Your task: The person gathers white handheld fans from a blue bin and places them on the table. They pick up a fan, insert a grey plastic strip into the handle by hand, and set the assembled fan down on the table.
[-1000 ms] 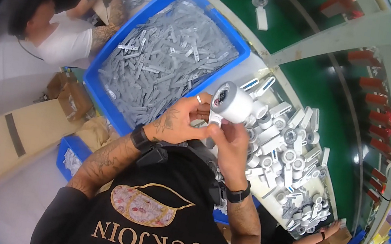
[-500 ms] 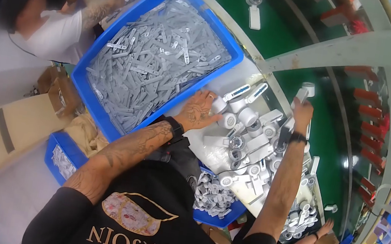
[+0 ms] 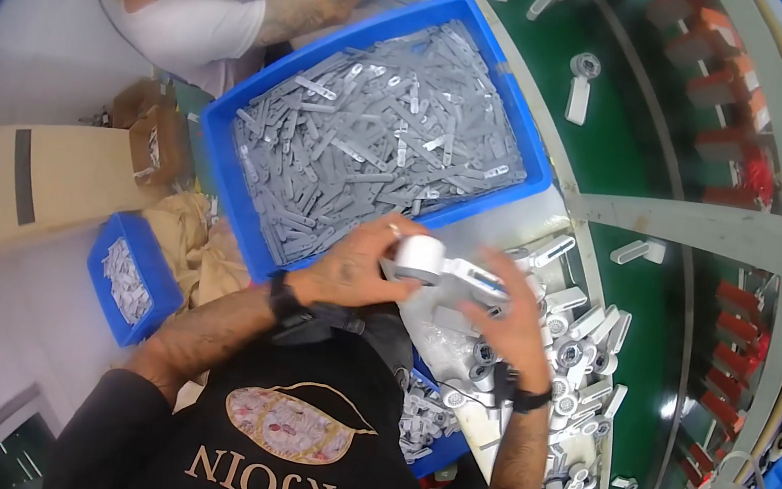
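My left hand (image 3: 362,266) is closed around the drum-shaped head of a white handheld device (image 3: 420,258), held above the near side of the blue bin. The device's handle, with a dark blue strip along it, points right. My right hand (image 3: 515,329) is at the handle's end, thumb and fingers apart on either side of it. Its fingertips are blurred, and I cannot see whether they touch the handle. Below and right of this hand lies a heap of similar white devices (image 3: 570,353) with round grilled heads.
A large blue bin (image 3: 372,199) holds many flat grey strips. Beyond the worktop runs a green conveyor belt (image 3: 616,157) with a few white devices on it. A pale post (image 3: 717,228) crosses over it. A smaller blue bin (image 3: 135,282) stands left; a co-worker (image 3: 196,23) works at far left.
My left hand has left the worktop and now grips a white device. My right hand has come back from the belt's edge toward my left hand. The whole view has shifted.
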Tool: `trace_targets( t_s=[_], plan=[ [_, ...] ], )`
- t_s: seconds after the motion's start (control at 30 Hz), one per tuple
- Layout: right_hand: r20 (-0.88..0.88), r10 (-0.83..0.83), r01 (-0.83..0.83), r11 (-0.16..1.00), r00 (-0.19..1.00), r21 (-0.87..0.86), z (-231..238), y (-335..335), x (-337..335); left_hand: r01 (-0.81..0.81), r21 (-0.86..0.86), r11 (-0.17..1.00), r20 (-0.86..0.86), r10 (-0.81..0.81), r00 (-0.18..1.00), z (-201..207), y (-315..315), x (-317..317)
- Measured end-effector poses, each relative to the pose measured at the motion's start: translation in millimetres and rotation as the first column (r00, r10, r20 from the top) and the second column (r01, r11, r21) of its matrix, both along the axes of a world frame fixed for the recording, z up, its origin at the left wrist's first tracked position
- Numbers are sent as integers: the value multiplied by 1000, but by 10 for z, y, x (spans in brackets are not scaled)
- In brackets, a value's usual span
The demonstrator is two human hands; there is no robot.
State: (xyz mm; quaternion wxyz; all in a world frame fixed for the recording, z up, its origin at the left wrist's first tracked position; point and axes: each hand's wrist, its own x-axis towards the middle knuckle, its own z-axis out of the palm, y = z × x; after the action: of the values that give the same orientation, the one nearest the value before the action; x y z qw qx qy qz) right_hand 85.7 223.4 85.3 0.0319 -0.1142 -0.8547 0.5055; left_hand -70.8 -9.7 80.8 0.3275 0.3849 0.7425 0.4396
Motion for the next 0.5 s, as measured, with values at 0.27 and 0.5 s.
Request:
trace_targets(
  t_s=[0.27, 0.5],
  plan=[
    [-212, 83, -104, 990, 974, -91, -112, -1392, -894, -692, -173, 701, 681, 593, 431, -162, -759, -97],
    [-119, -107, 151, 868, 987, 472, -1565, -194, -1841, -656, -61, 752, 729, 482, 486, -89, -1258, -377]
  ],
)
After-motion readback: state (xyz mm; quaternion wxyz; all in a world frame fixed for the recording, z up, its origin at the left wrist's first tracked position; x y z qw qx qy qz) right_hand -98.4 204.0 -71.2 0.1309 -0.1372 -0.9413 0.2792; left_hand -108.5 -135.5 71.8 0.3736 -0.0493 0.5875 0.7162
